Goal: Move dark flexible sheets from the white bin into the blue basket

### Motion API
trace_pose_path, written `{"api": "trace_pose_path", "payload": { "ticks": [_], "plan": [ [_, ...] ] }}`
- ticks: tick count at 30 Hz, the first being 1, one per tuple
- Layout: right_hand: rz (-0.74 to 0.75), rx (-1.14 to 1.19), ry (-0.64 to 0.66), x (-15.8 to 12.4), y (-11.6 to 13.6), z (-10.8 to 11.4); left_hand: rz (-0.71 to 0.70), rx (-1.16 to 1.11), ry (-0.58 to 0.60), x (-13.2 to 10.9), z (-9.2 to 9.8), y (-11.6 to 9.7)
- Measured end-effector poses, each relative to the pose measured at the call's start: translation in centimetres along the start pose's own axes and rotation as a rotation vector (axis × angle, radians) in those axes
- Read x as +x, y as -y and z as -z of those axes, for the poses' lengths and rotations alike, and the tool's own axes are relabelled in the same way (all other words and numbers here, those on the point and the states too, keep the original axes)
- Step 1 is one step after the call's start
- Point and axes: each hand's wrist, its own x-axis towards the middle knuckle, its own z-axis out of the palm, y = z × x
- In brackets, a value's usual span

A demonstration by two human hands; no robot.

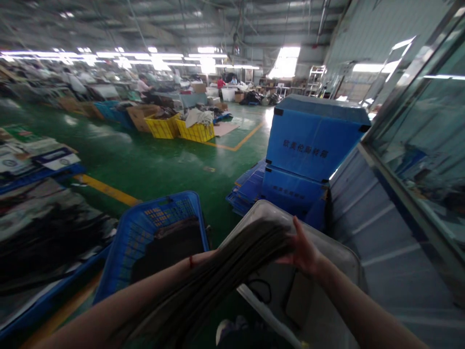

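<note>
A long, thick bundle of dark fabric pieces (232, 257) stretches from the lower left up to my right hand (303, 249). My right hand grips its far end, thumb raised, fingers partly behind the cloth. The near part hangs down toward my body, blurred. My left forearm (163, 278), with a red string at the wrist, passes beneath the bundle; the cloth hides my left hand. Under the bundle stands a pale plastic tub (341, 252). Inside it lie a dark cord-like loop (267, 288) and a brownish flat piece (300, 300).
Left of the tub stands a blue plastic basket (123, 242) holding dark cloth. Farther left, dark fabric (54, 237) lies piled. Blue boxes (312, 140) are stacked ahead beside a panelled wall (392, 232). Yellow crates (196, 131) stand across the green floor (163, 165); people work beyond.
</note>
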Motion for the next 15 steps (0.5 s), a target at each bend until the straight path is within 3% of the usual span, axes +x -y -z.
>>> {"api": "trace_pose_path", "payload": {
  "ticks": [3,6,9,11,13,15],
  "plan": [
    [-0.25,-0.056,-0.048,0.5,-4.3,3.0,0.116,0.119,0.244,-0.6,0.0,2.9],
    [-0.486,-0.145,-0.141,0.2,-8.8,5.1,0.159,0.255,0.338,-0.9,-2.0,6.6],
    [-0.613,-0.215,-0.148,0.2,-12.1,6.3,0.18,0.337,0.284,-1.5,-4.3,8.9],
    [-0.604,-0.227,-0.111,0.6,-13.3,6.4,0.197,0.422,0.2,-2.6,-4.9,9.2],
    [-0.546,-0.208,-0.032,1.1,-13.6,5.9,0.171,0.49,0.124,-4.7,-4.4,8.7],
    [-0.482,-0.176,0.048,1.7,-13.1,4.8,0.123,0.409,0.126,-7.8,-2.7,8.1]
  ]
}}
